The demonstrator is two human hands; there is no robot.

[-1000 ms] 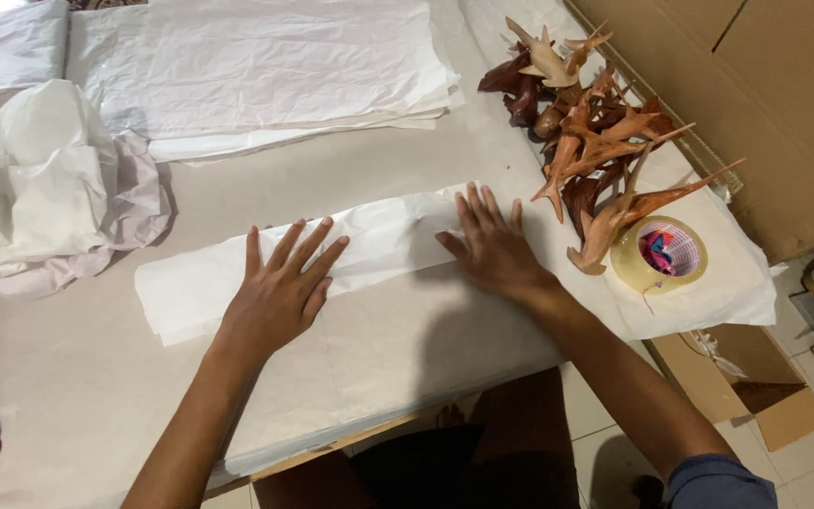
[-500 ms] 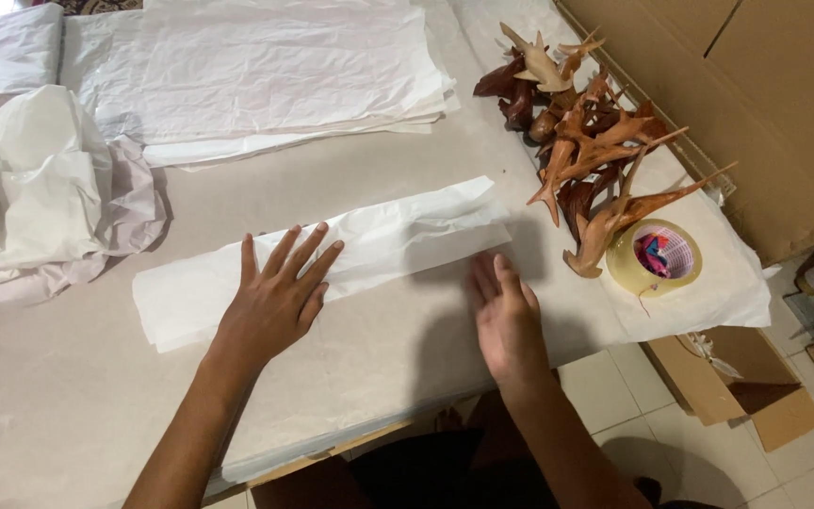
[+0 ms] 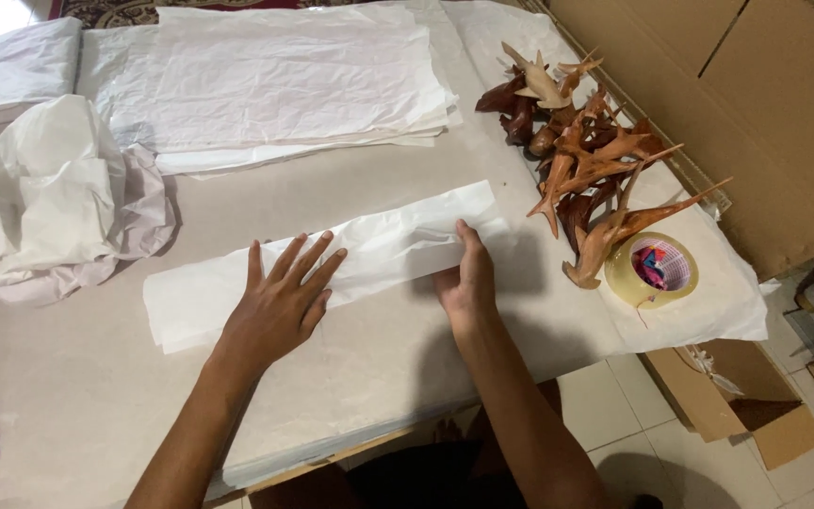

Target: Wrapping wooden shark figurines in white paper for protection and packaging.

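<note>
— Paper first: where is the folded strip of white paper (image 3: 332,269) lying?

— It lies across the middle of the table (image 3: 96,415), long and narrow, running from lower left up to the right. The left hand (image 3: 280,306) rests flat on its left half, with the fingers spread open and pressing down.

— And the right hand (image 3: 468,278)?

— It is at the near edge of the strip, closer to the right end. The thumb lies on top of the paper and the other fingers seem to be tucked under the edge, so it pinches the paper, but the view is not clear enough to be sure.

— What is around?

— Behind the strip there is a stack of flat white sheets (image 3: 284,85). At the left there is crumpled white paper (image 3: 49,198). At the right, near the strip's end, there is a pile of brown wooden carvings (image 3: 586,170) with pointed fins. Just beside them is a roll of clear tape (image 3: 657,269). Cardboard boxes (image 3: 737,94) stand past the right edge of the table, and a small open box (image 3: 737,405) is on the floor.
</note>
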